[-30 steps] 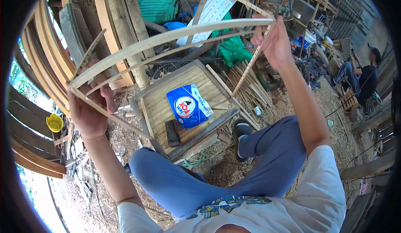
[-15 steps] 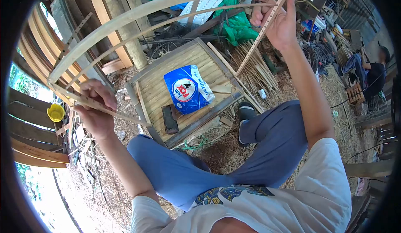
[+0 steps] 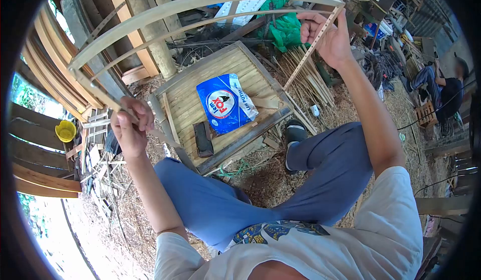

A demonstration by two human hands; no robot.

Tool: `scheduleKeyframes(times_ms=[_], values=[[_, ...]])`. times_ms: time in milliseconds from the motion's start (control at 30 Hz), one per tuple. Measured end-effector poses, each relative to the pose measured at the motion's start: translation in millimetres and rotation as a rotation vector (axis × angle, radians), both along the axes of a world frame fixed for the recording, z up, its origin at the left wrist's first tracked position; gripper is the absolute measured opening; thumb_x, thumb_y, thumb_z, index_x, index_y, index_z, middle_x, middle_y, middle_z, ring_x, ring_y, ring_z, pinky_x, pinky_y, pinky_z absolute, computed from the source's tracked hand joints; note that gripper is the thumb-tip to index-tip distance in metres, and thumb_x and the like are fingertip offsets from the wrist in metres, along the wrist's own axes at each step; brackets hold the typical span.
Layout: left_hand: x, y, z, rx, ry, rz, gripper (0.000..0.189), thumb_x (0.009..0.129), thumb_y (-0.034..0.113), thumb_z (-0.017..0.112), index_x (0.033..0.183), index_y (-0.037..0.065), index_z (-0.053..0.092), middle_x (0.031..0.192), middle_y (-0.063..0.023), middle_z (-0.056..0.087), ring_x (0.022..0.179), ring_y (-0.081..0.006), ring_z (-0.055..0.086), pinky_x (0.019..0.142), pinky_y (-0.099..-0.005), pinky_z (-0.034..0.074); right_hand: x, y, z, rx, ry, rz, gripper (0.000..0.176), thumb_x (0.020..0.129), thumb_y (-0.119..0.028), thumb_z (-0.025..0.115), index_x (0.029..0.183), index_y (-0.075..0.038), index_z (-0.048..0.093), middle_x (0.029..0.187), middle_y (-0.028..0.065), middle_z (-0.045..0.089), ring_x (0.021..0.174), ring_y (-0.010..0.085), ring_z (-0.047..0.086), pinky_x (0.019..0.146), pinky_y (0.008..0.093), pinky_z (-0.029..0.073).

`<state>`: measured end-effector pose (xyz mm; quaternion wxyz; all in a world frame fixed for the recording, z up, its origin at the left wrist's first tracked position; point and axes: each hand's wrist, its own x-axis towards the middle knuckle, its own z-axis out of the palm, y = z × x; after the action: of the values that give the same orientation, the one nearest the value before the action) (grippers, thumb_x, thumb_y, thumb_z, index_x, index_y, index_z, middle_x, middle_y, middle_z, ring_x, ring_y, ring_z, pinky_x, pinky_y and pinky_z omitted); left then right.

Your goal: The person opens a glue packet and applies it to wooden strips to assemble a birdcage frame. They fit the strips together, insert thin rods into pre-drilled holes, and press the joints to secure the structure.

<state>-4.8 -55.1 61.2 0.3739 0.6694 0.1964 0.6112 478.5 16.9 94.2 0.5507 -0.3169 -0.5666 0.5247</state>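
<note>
A curved wooden frame (image 3: pixel 200 8) with slats full of small holes is held up in front of me. My left hand (image 3: pixel 132 128) is closed round the perforated slat at its left end. At the right end my right hand (image 3: pixel 328 38) grips the other perforated slat (image 3: pixel 306 59) between thumb and fingers. Below the frame, a blue and white glue packet (image 3: pixel 225 103) lies on a slatted wooden board (image 3: pixel 188 82). A dark block (image 3: pixel 203 139) sits beside the packet.
Curved wooden pieces (image 3: pixel 62 69) stand at the left, near a yellow container (image 3: pixel 65 131). Green plastic (image 3: pixel 285 32) and thin sticks (image 3: pixel 313 77) lie beyond the board. Another person (image 3: pixel 448 89) sits at the far right. My knees are close to the board.
The frame's left end has shifted right and slightly down. My left hand has moved right along with it, its fingers now higher on the slat. The right end dipped a little.
</note>
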Motion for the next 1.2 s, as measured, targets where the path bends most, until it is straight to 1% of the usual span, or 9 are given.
scheduleKeyframes(times_ms=[67, 200, 300, 400, 600, 767, 933, 1100, 1200], values=[[10.7, -0.7, -1.0, -0.012, -0.073, -0.010, 0.055, 0.105, 0.052, 0.048, 0.089, 0.000, 0.053, 0.059, -0.0005, 0.039, 0.048, -0.0076, 0.032, 0.045, -0.0238, 0.031, -1.6, -1.2, -3.3, -0.069, 0.062, -0.017, 0.104, 0.095, -0.081, 0.008, 0.124, 0.004, 0.061, 0.080, 0.0069, 0.056, 0.077, 0.0202, 0.052, 0.075, 0.0336, 0.042], [26.7, -0.9, -6.5, 0.053, -0.229, 0.032, 0.050, 0.106, 0.047, 0.052, 0.086, 0.001, 0.053, 0.059, 0.0008, 0.037, 0.048, -0.0073, 0.030, 0.042, -0.0241, 0.024, -1.1, -0.4, 4.5, -0.008, 0.071, -0.051, 0.102, 0.096, -0.080, 0.003, 0.115, 0.001, 0.063, 0.073, 0.0025, 0.049, 0.070, 0.0174, 0.047, 0.073, 0.0326, 0.041], [28.6, -5.3, -4.7, 0.071, -0.228, 0.083, 0.051, 0.106, 0.048, 0.051, 0.086, 0.002, 0.053, 0.058, 0.0013, 0.035, 0.047, -0.0074, 0.029, 0.041, -0.0246, 0.022, -1.6, -4.3, 19.1, 0.064, 0.075, -0.101, 0.100, 0.098, -0.078, 0.004, 0.111, 0.002, 0.063, 0.070, 0.0007, 0.042, 0.067, 0.0163, 0.041, 0.072, 0.0328, 0.039], [31.2, -10.1, 1.7, 0.079, -0.232, 0.116, 0.051, 0.103, 0.054, 0.053, 0.086, 0.006, 0.053, 0.061, 0.0024, 0.036, 0.047, -0.0076, 0.026, 0.043, -0.0240, 0.022, -5.0, -8.3, 30.4, 0.137, 0.075, -0.119, 0.097, 0.098, -0.078, 0.008, 0.109, 0.002, 0.062, 0.069, -0.0010, 0.036, 0.066, 0.0154, 0.037, 0.072, 0.0330, 0.037], [16.6, -16.1, 6.7, 0.119, -0.279, 0.184, 0.052, 0.103, 0.055, 0.052, 0.085, 0.006, 0.054, 0.061, 0.0024, 0.035, 0.046, -0.0082, 0.028, 0.043, -0.0249, 0.023, -15.9, -16.8, 43.7, 0.219, 0.157, -0.084, 0.090, 0.099, -0.078, 0.014, 0.108, -0.001, 0.060, 0.069, -0.0022, 0.036, 0.067, 0.0151, 0.038, 0.075, 0.0357, 0.038], [2.0, -15.7, 8.6, 0.209, -0.329, 0.245, 0.051, 0.107, 0.048, 0.049, 0.087, 0.001, 0.055, 0.061, 0.0016, 0.037, 0.046, -0.0063, 0.027, 0.042, -0.0245, 0.022, -26.8, -19.2, 45.6, 0.284, 0.206, 0.025, 0.081, 0.100, -0.076, 0.022, 0.107, -0.003, 0.058, 0.070, -0.0020, 0.038, 0.068, 0.0146, 0.039, 0.075, 0.0352, 0.037], [-3.0, -20.0, -0.8, 0.151, -0.364, 0.327, 0.053, 0.105, 0.048, 0.052, 0.085, 0.000, 0.054, 0.059, 0.0019, 0.034, 0.046, -0.0068, 0.027, 0.042, -0.0241, 0.023, -35.8, -15.2, 39.7, 0.279, 0.185, 0.041, 0.065, 0.105, -0.064, 0.027, 0.103, -0.004, 0.054, 0.071, -0.0016, 0.039, 0.067, 0.0142, 0.039, 0.076, 0.0355, 0.038], [1.9, -23.4, -2.9, 0.121, -0.344, 0.382, 0.053, 0.105, 0.048, 0.053, 0.084, 0.000, 0.053, 0.058, 0.0024, 0.033, 0.047, -0.0073, 0.029, 0.042, -0.0238, 0.023, -37.7, -9.0, 27.0, 0.247, 0.200, 0.028, 0.060, 0.107, -0.059, 0.028, 0.103, -0.005, 0.054, 0.071, -0.0013, 0.039, 0.068, 0.0147, 0.042, 0.078, 0.0372, 0.040], [-1.4, -20.9, -7.9, 0.099, -0.266, 0.431, 0.051, 0.106, 0.052, 0.047, 0.087, 0.005, 0.054, 0.055, 0.0023, 0.032, 0.045, -0.0108, 0.031, 0.048, -0.0276, 0.033, -36.6, -5.8, 24.5, 0.249, 0.214, 0.030, 0.059, 0.107, -0.058, 0.029, 0.103, -0.005, 0.054, 0.071, -0.0010, 0.040, 0.069, 0.0149, 0.043, 0.079, 0.0373, 0.041]])
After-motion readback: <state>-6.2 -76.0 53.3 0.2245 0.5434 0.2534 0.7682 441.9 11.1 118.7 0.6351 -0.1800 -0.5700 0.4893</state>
